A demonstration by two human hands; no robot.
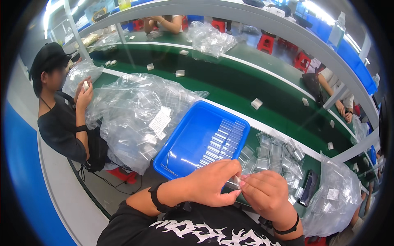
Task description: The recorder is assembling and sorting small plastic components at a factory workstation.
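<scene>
Both of my hands meet just past the near right corner of a blue plastic tray (180, 141). My left hand (211, 182) is closed, thumb and forefinger curled toward a small whitish piece (237, 179). Against the same piece, my right hand (266, 194) has its fingers bunched in a pinch. The fingers cover most of it, so its full shape is hidden. Inside the tray, rows of clear plastic cases (223, 139) line the right side. A loose heap of clear plastic cases (273, 153) lies on the green surface right of the tray.
A large clear bag (135, 110) bulges left of the tray; another bag (332, 192) stands at right, beside a dark oblong object (308, 188). Beyond runs a green conveyor belt (221, 88) carrying scattered small pieces. A co-worker (61, 119) sits at left. Grey frame posts rise over the bench.
</scene>
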